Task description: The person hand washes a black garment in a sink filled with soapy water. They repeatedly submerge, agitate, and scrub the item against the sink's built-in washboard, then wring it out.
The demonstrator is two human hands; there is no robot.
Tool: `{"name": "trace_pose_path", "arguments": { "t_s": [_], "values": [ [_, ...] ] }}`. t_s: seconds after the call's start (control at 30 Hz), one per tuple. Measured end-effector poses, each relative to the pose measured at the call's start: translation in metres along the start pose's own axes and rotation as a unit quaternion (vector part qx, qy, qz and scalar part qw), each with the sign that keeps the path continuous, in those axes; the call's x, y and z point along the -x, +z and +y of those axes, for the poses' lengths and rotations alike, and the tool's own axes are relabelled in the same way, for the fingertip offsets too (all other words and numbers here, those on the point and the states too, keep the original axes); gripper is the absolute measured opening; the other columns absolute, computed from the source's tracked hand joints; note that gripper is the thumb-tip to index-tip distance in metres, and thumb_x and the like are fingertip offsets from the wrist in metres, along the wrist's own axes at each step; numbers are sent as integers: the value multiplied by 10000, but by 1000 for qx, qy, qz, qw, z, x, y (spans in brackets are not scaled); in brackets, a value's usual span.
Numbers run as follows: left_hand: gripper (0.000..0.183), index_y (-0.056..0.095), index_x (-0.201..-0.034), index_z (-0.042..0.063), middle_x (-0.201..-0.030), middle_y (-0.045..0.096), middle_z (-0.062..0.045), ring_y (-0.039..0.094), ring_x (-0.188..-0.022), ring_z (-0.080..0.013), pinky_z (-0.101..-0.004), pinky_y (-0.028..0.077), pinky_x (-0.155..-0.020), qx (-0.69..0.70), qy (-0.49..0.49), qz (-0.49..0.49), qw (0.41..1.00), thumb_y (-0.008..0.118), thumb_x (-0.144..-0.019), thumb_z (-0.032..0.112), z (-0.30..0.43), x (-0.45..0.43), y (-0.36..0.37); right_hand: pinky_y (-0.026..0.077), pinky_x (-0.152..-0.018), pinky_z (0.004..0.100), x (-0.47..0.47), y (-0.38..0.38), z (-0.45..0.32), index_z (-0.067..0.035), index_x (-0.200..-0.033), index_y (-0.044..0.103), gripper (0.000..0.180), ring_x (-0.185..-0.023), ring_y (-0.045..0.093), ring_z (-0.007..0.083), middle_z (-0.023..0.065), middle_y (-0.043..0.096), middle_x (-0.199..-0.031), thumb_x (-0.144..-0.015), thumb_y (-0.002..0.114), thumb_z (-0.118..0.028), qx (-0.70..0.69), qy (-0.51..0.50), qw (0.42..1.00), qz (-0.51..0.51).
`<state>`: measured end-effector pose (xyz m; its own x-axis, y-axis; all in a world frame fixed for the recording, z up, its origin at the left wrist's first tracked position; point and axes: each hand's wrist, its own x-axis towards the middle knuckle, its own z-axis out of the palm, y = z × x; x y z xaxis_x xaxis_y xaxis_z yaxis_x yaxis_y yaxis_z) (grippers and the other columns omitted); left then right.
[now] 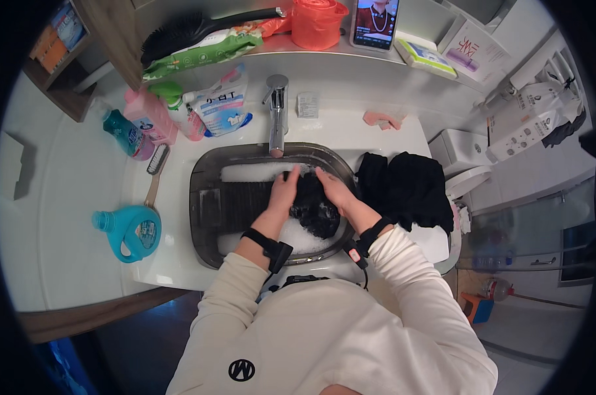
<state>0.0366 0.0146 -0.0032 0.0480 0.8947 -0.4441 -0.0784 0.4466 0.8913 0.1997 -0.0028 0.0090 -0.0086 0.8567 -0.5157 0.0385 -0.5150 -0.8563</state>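
A grey plastic basin [197, 197] with a ribbed washboard [246, 202] and white suds [298, 239] sits in the white sink. Wet black cloth [314, 202] is bunched in its right half. My left hand [284, 190] grips the cloth's left side near the top; my right hand [333, 187] grips its right side. Both hands have their fingertips close together at the cloth's upper part. Above the basin's back rim stands a chrome faucet [277, 116]. A pile of dry-looking black fabric [406, 187] lies on the counter right of the basin.
On the left are a blue detergent bottle [132, 232], a scrub brush [156, 170], a teal bottle [128, 136], a pink bottle [150, 118] and a detergent pouch [225, 111]. A pink cloth [385, 120] lies at back right. A phone [374, 24] stands on the shelf behind.
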Motion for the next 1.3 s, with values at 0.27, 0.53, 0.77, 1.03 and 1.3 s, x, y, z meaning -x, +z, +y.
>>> {"name": "trace_pose_path", "arguments": {
  "t_s": [0.27, 0.53, 0.77, 1.03, 1.3],
  "values": [
    [900, 136, -1535, 149, -1540, 190, -173, 233, -1410, -406, -543, 360, -1077, 180, -166, -35, 969, 706, -879, 381, -22, 3, -16, 450, -1015, 466, -18, 9, 51, -95, -1450, 388, 752, -1193, 514, 472, 283, 293, -1489, -776, 700, -207, 581, -180, 793, 31],
    [1004, -52, -1560, 215, -1596, 119, -140, 248, -1417, -393, -545, 280, -1103, 178, -151, -61, 971, 687, -895, 357, -21, 13, -26, 514, -853, 351, -20, 10, 7, -51, -1249, 622, 484, -959, 660, 240, 180, 677, -1037, -770, 645, -109, 329, -62, 941, -41],
    [564, 467, -1393, 208, -1272, 562, -45, 573, -1135, -212, -424, 455, -968, 376, -131, -115, 910, 545, -942, 538, -14, 17, -35, 467, -819, 248, 58, 13, -41, -49, -1194, 650, 428, -856, 592, 113, 51, 658, -918, -771, 588, -37, 31, -96, 981, -167],
    [327, 603, -1116, 119, -1103, 650, -41, 641, -985, -208, -386, 526, -846, 438, -114, -116, 884, 571, -959, 404, 27, 53, -3, 391, -1038, 470, 92, 46, -34, -155, -1396, 470, 621, -1235, 415, 425, 214, 357, -1461, -839, 667, -346, 355, -442, 819, 86],
    [228, 630, -828, 18, -753, 622, -26, 565, -684, -114, -287, 441, -614, 205, 95, 105, 969, 698, -889, 226, 41, 65, 15, 425, -974, 396, 68, 63, -24, -23, -1265, 485, 455, -1138, 535, 400, 240, 566, -1204, -971, 543, -364, 121, -324, 934, 92]
  ]
}}
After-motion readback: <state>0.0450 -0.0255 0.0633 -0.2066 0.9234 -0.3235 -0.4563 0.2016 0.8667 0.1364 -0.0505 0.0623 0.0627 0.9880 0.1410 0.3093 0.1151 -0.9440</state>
